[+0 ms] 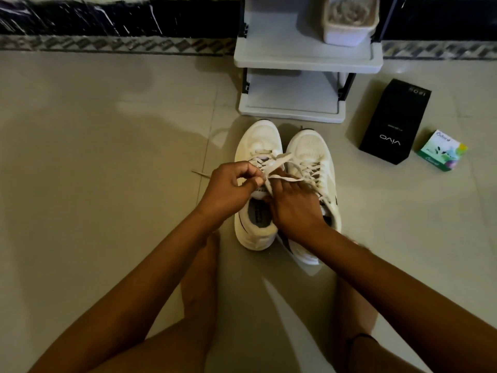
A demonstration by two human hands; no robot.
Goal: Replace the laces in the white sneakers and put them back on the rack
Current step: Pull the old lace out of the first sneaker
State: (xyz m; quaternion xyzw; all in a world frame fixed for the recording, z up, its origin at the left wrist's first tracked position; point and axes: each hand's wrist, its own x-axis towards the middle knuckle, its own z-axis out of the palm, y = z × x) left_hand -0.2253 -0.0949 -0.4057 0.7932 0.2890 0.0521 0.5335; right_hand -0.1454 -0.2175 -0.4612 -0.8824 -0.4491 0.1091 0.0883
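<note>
Left hand pinching white lace, right hand beside it, hold unclear, sneakers beneath, lengthwise, toes toward rack

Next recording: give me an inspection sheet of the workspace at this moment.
Surface: tiled floor, person seated on it.
Job's things: sneaker being laced and second sneaker side by side, toes toward the rack; lace partly threaded, one end trailing on the floor.
Clutter: black box and small green box right of the sneakers.
Hands: left hand pinches the lace; right hand holds another strand over the tongue.
Cables: nothing seen.
Surroundings: white basket on the rack's upper shelf; dark marble skirting behind.
</note>
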